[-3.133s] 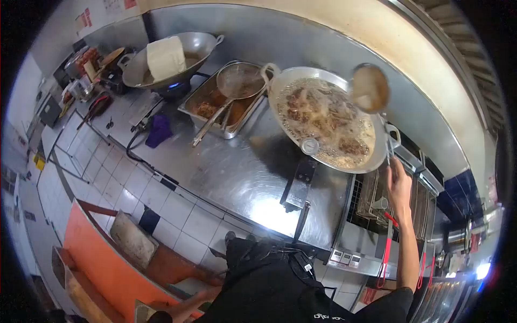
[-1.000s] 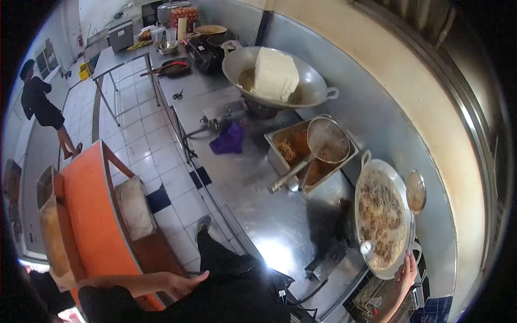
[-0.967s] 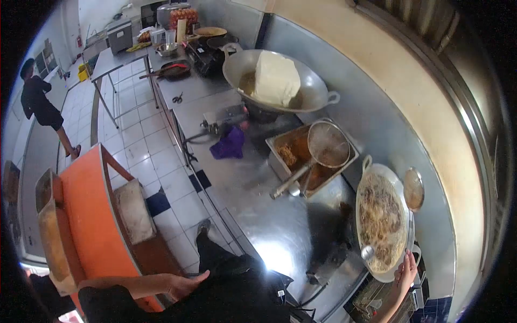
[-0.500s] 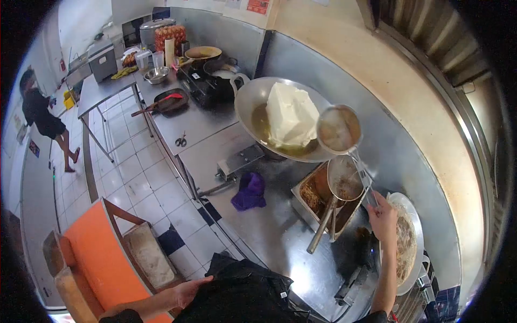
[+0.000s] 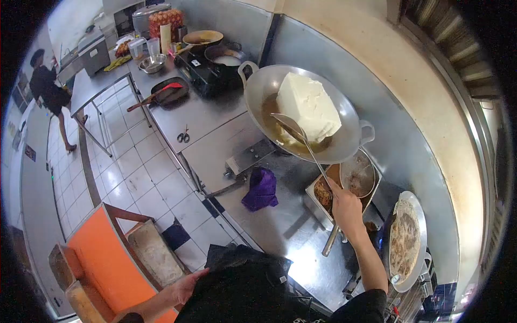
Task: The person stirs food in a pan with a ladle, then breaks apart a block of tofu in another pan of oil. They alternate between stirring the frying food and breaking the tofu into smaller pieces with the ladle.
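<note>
My right hand [image 5: 347,209] is closed round the handle of a long metal ladle [image 5: 301,134], whose bowl is inside the large wok [image 5: 344,102]. A big pale block [image 5: 307,105] sits in the wok, with oily liquid around its base. Below the wok, a metal tray [image 5: 312,195] holds brown contents, and a round strainer [image 5: 358,175] rests over it with its handle toward me. My left hand [image 5: 186,286] is low at my dark apron, its fingers partly hidden; whether it holds anything is unclear.
A purple cloth [image 5: 260,189] and scissors [image 5: 183,134] lie on the counter. On the right is a second wok [image 5: 423,242] with a brownish crust. At far left a person [image 5: 49,89] stands beyond an orange panel [image 5: 110,258] and trays.
My right hand has moved left with the ladle, whose bowl went from above the wok's right rim into the wok. The view has shifted, and the far person has changed pose.
</note>
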Motion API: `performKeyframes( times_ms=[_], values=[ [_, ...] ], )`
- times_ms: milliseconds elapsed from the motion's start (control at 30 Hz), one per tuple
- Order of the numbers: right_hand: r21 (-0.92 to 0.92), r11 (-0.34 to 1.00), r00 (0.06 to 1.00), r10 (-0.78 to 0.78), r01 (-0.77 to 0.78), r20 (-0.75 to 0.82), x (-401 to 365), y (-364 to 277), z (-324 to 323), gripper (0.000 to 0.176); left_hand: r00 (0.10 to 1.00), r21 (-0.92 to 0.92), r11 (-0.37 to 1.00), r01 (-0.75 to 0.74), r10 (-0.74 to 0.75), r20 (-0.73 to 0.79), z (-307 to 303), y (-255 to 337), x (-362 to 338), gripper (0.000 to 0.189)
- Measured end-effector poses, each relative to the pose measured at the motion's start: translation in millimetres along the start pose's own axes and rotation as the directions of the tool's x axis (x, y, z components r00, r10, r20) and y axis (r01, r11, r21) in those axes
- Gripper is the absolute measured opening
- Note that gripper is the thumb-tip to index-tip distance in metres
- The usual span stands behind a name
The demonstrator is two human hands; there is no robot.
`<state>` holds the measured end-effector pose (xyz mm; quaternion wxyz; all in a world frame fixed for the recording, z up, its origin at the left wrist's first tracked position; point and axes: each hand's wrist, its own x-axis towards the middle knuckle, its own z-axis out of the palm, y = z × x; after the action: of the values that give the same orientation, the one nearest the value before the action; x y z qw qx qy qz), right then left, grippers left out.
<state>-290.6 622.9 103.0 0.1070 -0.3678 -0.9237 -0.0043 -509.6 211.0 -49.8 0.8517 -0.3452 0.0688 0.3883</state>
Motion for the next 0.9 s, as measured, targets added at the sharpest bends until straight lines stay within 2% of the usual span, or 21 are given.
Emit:
performKeyframes(
  times_ms=[33,67,100,133,200,267,300,333,500,567,633,733,800,833,900],
  values=[
    [-0.029,0.999,0.999,0.016,-0.016,0.031,1,-6,0,0.048,0.992,0.020,0.998,-0.059,0.056,0.117,3,-1,-6,0.054],
    [-0.011,0.998,0.996,0.057,-0.056,0.062,2,-13,-4,0.043,0.991,0.015,0.998,-0.059,0.057,0.120,8,-5,-10,0.054],
    [-0.014,0.999,0.997,0.053,-0.052,0.064,2,-18,-3,0.043,0.981,0.201,0.960,-0.192,0.182,0.071,16,-11,-13,0.055],
    [-0.084,0.993,0.990,0.094,-0.086,0.101,2,-23,-2,0.044,0.950,0.385,0.872,-0.303,0.310,0.045,25,-18,-16,0.057],
    [-0.161,0.981,0.981,0.135,-0.112,0.139,-1,-28,-2,0.045,0.833,0.700,0.568,-0.433,0.549,0.070,40,-30,-17,0.061],
    [-0.141,0.981,0.983,0.148,-0.133,0.107,-7,-31,-5,0.047,0.755,0.808,0.381,-0.449,0.645,0.116,26,-19,-10,0.063],
    [-0.146,0.981,0.983,0.143,-0.125,0.115,-9,-31,-5,0.047,0.860,0.539,0.774,-0.331,0.483,-0.166,-2,4,2,0.058],
    [-0.135,0.980,0.980,0.160,-0.143,0.118,-12,-30,-6,0.048,0.919,0.128,0.979,-0.159,0.194,-0.342,-21,19,7,0.057],
    [-0.201,0.964,0.972,0.203,-0.177,0.119,-13,-33,3,0.050,0.953,0.060,0.994,-0.088,0.102,-0.284,-30,36,9,0.056],
    [-0.230,0.965,0.977,0.164,-0.130,0.135,-9,-35,8,0.052,0.965,0.014,0.997,-0.077,0.078,-0.252,-29,38,10,0.056],
    [-0.224,0.967,0.980,0.153,-0.122,0.127,-8,-41,-2,0.052,0.946,0.065,0.989,-0.135,0.148,-0.288,-28,40,11,0.057],
    [-0.141,0.985,0.987,0.113,-0.096,0.118,-13,-37,-19,0.049,0.958,0.073,0.988,-0.135,0.149,-0.246,-21,39,9,0.056],
    [-0.047,0.998,0.998,0.052,-0.050,0.030,-14,-30,-28,0.055,0.936,0.103,0.982,-0.158,0.182,-0.302,-2,35,6,0.056],
    [-0.047,0.997,0.998,0.055,-0.053,0.028,-13,-30,-33,0.055,0.910,0.133,0.974,-0.182,0.218,-0.353,4,34,6,0.055],
    [-0.024,0.996,0.995,0.090,-0.089,0.044,-11,-31,-40,0.054,0.912,0.163,0.971,-0.172,0.220,-0.345,1,35,7,0.055]
  ],
)
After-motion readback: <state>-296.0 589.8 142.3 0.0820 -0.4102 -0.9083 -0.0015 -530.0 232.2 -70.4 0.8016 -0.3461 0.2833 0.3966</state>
